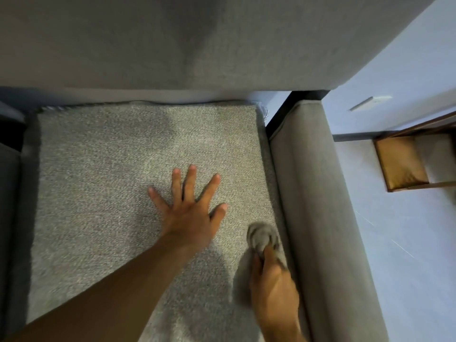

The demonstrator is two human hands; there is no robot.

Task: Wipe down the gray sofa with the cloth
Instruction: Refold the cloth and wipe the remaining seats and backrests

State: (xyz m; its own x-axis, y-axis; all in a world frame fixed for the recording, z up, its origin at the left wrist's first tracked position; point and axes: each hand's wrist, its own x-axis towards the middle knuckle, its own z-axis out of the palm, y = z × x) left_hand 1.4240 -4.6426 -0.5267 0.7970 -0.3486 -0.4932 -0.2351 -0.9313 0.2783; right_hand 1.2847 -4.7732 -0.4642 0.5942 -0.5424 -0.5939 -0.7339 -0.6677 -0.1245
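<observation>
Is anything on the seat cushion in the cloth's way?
Yes: the left hand lies flat, fingers spread, on the seat cushion, just left of the cloth that the right hand grips beside the armrest. Nothing else visible blocks it.

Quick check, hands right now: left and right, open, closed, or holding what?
Left hand: open, fingers spread flat on the sofa seat cushion.
Right hand: closed, gripping the bunched gray cloth near the armrest.
</observation>
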